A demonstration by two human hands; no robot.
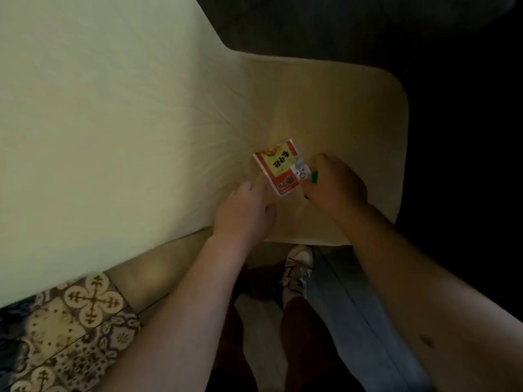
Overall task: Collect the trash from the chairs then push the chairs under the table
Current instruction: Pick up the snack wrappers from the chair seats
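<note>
A pale wooden chair fills the view, its backrest [99, 123] on the left and its seat [339, 114] on the right. A red, white and yellow snack wrapper [278, 168] lies on the seat near the front edge. My right hand [335, 185] pinches the wrapper's right end, together with a small green scrap [314, 176]. My left hand [244, 210] rests on the seat just left of the wrapper, fingers relaxed and holding nothing.
Patterned floor tiles [82, 315] show at the lower left. My foot in a white shoe [297, 267] stands under the seat's front edge. The area to the right and behind the chair is dark.
</note>
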